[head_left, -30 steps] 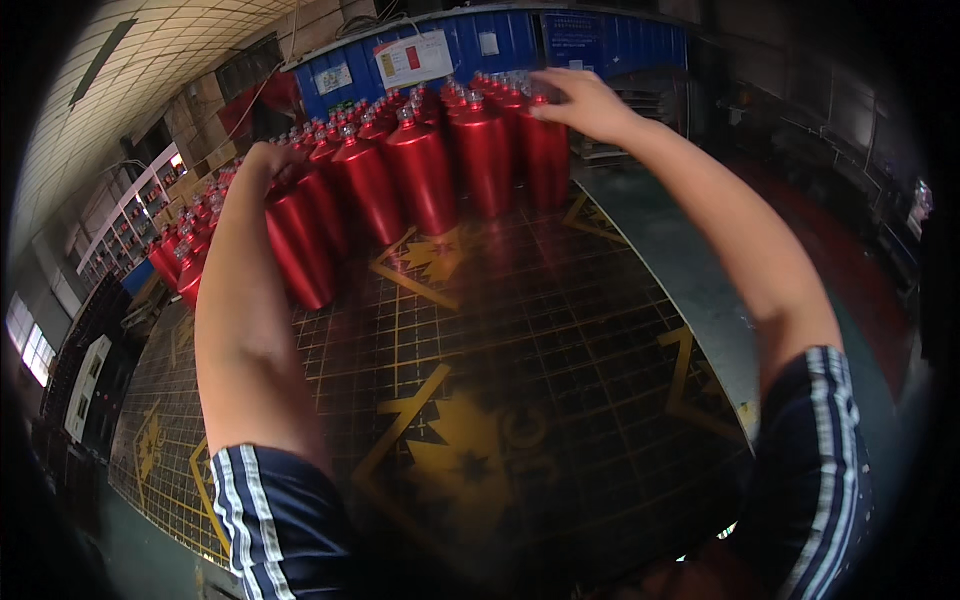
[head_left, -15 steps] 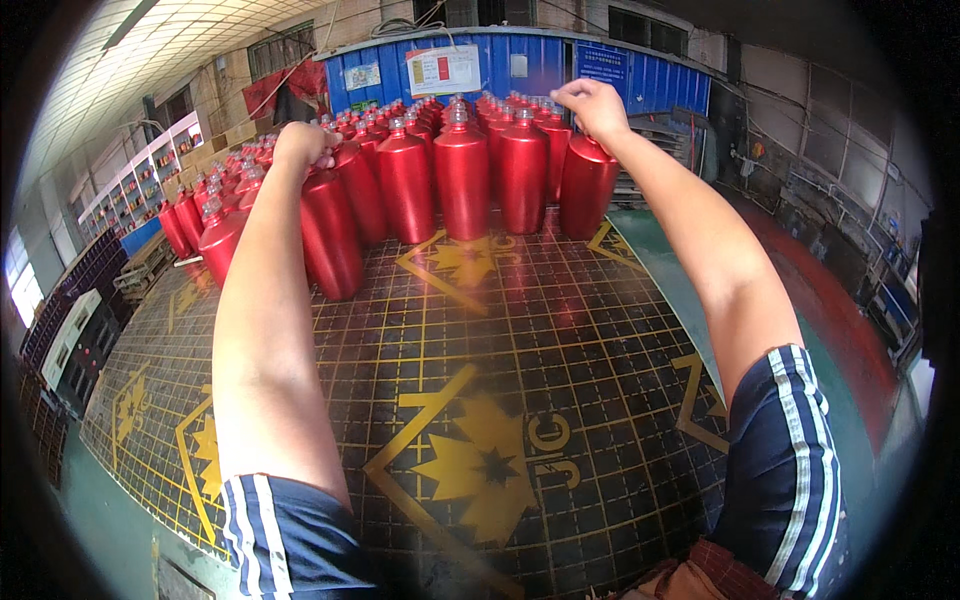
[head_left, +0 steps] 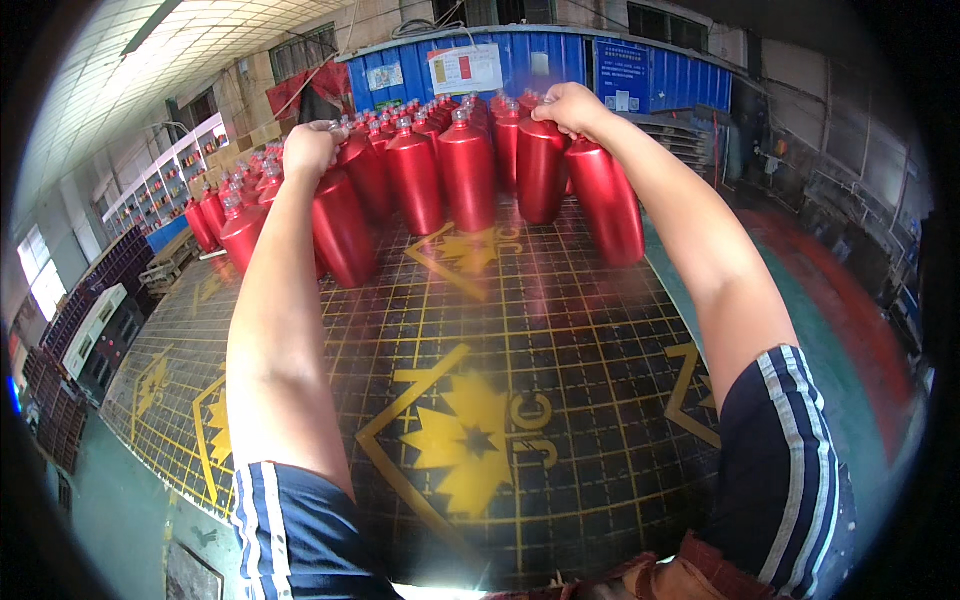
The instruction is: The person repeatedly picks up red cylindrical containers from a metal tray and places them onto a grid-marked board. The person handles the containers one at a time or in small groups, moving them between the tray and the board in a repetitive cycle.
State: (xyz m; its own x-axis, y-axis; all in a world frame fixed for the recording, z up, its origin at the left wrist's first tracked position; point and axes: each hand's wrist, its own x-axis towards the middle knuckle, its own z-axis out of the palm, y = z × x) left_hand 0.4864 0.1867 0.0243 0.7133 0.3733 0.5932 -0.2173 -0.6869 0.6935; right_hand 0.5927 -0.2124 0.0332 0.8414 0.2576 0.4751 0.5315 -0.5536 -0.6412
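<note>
Both my arms stretch forward to a crowd of glossy red bottles with clear necks. My left hand (head_left: 314, 149) is closed at the top of a red bottle (head_left: 343, 232), which leans with its base toward me; a second red bottle (head_left: 366, 180) stands right beside those fingers. At the right end of the front row, my right hand (head_left: 574, 109) is closed over the necks of two bottles. One is a tilted red bottle (head_left: 606, 205), the other a more upright red bottle (head_left: 542, 172). The fingers cover their necks. Between my hands stands another red bottle (head_left: 466, 172).
The bottles stand on a dark table (head_left: 590, 420) with a yellow grid and leaf prints. A blue corrugated wall (head_left: 560, 60) rises behind them. Shelves (head_left: 165, 175) stand at the far left, dark crates (head_left: 100, 280) nearer. Green floor (head_left: 130, 450) borders the table.
My right hand has come down and left from above the end bottle and closed on the necks there. That bottle now tilts toward me. My left hand stays at its bottle; the view has shifted slightly.
</note>
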